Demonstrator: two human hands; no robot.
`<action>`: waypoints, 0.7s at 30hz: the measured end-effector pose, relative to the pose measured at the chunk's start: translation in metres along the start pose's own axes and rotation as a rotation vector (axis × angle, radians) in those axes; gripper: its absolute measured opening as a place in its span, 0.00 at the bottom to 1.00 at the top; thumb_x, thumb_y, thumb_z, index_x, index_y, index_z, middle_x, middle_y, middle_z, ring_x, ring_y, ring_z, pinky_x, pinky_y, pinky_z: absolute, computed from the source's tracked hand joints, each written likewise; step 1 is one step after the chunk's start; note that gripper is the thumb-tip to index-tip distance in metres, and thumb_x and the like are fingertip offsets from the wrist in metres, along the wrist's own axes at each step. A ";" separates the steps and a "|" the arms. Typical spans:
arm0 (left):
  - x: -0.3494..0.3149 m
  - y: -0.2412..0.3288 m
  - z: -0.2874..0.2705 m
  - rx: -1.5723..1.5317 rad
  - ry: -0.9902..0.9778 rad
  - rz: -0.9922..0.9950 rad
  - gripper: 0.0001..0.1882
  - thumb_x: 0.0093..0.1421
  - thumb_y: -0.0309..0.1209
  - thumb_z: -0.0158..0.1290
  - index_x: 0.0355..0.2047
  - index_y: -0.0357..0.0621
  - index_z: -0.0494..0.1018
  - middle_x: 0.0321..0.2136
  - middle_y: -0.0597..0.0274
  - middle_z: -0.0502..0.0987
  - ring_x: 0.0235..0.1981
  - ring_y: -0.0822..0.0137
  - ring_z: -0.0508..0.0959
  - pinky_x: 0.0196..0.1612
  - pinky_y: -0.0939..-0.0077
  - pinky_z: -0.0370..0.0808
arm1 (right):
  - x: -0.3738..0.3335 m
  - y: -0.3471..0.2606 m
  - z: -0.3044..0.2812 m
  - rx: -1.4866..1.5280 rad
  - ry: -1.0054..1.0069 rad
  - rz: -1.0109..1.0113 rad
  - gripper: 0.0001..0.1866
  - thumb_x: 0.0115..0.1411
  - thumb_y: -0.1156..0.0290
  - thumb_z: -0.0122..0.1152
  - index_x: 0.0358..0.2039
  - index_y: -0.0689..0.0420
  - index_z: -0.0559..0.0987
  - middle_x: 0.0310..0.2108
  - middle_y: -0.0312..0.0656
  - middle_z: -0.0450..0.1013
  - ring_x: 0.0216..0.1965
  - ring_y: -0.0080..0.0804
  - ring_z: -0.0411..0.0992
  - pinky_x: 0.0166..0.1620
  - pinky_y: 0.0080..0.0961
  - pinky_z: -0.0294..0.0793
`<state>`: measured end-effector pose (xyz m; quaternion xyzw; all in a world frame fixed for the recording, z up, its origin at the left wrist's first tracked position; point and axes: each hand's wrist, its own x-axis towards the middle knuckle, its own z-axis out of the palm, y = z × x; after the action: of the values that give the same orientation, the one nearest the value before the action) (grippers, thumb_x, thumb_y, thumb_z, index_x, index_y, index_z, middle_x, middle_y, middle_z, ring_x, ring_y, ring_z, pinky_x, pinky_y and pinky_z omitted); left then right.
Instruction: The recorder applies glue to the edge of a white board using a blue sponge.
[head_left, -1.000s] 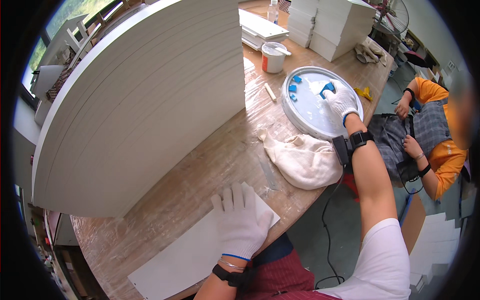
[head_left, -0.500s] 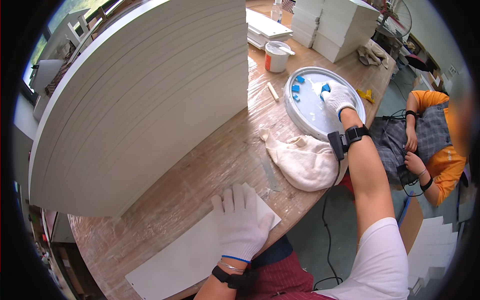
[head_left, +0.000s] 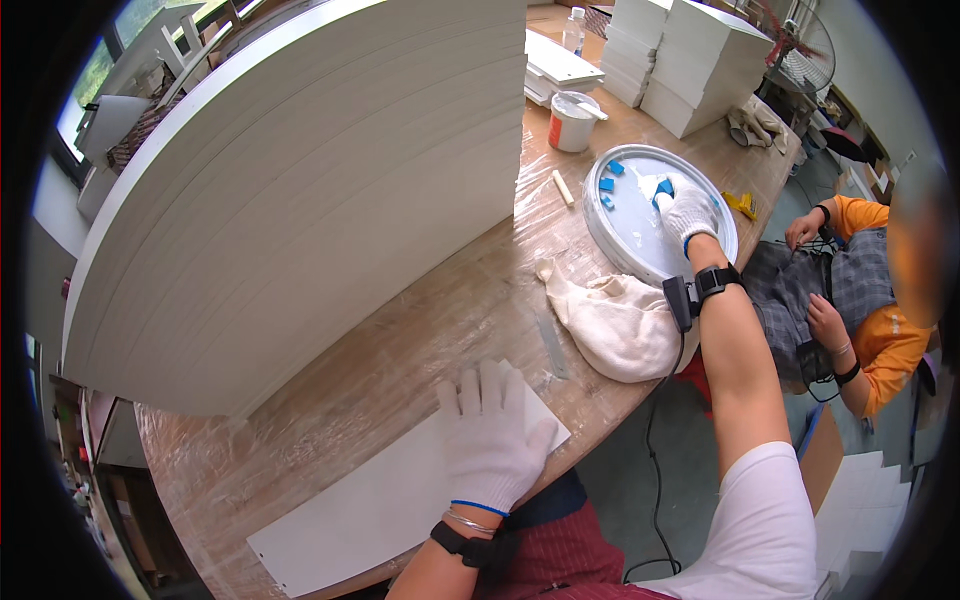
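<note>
My left hand (head_left: pixel 492 440), in a white knit glove, lies flat with fingers stretched out on a long white board (head_left: pixel 365 510) at the table's near edge. Gloved as well, my right hand (head_left: pixel 688 214) reaches out over a round, pale bucket lid (head_left: pixel 606 236). Its fingers are closed on a small blue block (head_left: pixel 663 189), which sits at a smear of white paste (head_left: pixel 645 182) on the lid. Several more blue pieces (head_left: pixel 607 185) rest by the lid's left rim. The fingertips partly cover the held block.
A tall stack of white boards (head_left: pixel 300 200) fills the left. Around the lid are a cream cloth (head_left: pixel 620 325), a white tub (head_left: pixel 572 122), a pale stick (head_left: pixel 563 188) and a yellow tool (head_left: pixel 742 205). A person in orange (head_left: pixel 880 330) sits at the right. A cable (head_left: pixel 652 470) hangs from my right wrist.
The view has shifted slightly. My right hand stays over the lid with the blue block, and my left hand remains flat on the board. The other person's hands have moved apart.
</note>
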<state>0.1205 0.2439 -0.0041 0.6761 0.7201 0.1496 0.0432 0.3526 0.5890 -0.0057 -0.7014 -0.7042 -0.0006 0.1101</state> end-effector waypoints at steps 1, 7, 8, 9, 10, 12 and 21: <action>0.001 0.001 -0.002 -0.017 -0.028 -0.005 0.36 0.52 0.48 0.57 0.55 0.35 0.68 0.53 0.44 0.69 0.55 0.46 0.66 0.63 0.44 0.54 | 0.001 0.004 0.003 0.001 0.092 0.000 0.23 0.63 0.55 0.54 0.57 0.47 0.76 0.54 0.51 0.75 0.56 0.53 0.72 0.57 0.47 0.71; -0.002 -0.002 0.003 -0.003 -0.020 -0.001 0.36 0.52 0.49 0.57 0.55 0.35 0.68 0.54 0.43 0.69 0.56 0.45 0.65 0.63 0.43 0.53 | 0.013 -0.003 -0.004 -0.079 -0.049 0.024 0.21 0.62 0.56 0.53 0.53 0.48 0.78 0.52 0.52 0.76 0.53 0.53 0.74 0.55 0.47 0.73; -0.002 -0.002 0.004 0.001 -0.025 -0.001 0.37 0.52 0.49 0.57 0.55 0.35 0.68 0.54 0.43 0.69 0.56 0.45 0.65 0.63 0.43 0.53 | 0.016 -0.003 -0.003 -0.107 -0.089 -0.002 0.20 0.62 0.57 0.53 0.52 0.48 0.79 0.51 0.52 0.76 0.53 0.53 0.74 0.55 0.47 0.73; -0.002 -0.002 0.004 0.000 -0.024 -0.002 0.37 0.52 0.49 0.57 0.55 0.35 0.68 0.54 0.43 0.69 0.56 0.45 0.65 0.63 0.43 0.53 | 0.016 -0.002 -0.001 -0.108 -0.089 -0.004 0.20 0.62 0.57 0.53 0.52 0.48 0.79 0.51 0.52 0.76 0.53 0.53 0.74 0.55 0.47 0.73; -0.001 -0.002 0.004 0.002 -0.024 -0.002 0.37 0.52 0.49 0.57 0.56 0.35 0.68 0.54 0.43 0.69 0.56 0.45 0.65 0.63 0.43 0.53 | 0.015 -0.001 0.002 -0.025 0.037 -0.027 0.19 0.62 0.57 0.53 0.51 0.48 0.80 0.50 0.52 0.77 0.52 0.53 0.75 0.54 0.47 0.73; -0.002 -0.002 0.004 0.005 -0.024 -0.004 0.37 0.52 0.49 0.57 0.56 0.35 0.68 0.54 0.44 0.69 0.56 0.45 0.65 0.63 0.43 0.53 | 0.012 -0.002 0.006 0.060 0.160 -0.052 0.18 0.62 0.58 0.53 0.49 0.49 0.81 0.49 0.52 0.77 0.52 0.53 0.75 0.54 0.47 0.73; -0.002 -0.001 0.004 0.012 0.037 0.021 0.36 0.53 0.49 0.57 0.56 0.36 0.68 0.53 0.46 0.70 0.56 0.49 0.66 0.63 0.47 0.55 | -0.025 0.016 -0.015 1.778 -0.309 0.194 0.09 0.65 0.65 0.60 0.40 0.56 0.80 0.35 0.44 0.80 0.27 0.26 0.75 0.29 0.21 0.75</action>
<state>0.1211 0.2424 -0.0080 0.6809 0.7146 0.1583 0.0240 0.3703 0.5626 0.0029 -0.4064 -0.3898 0.6464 0.5148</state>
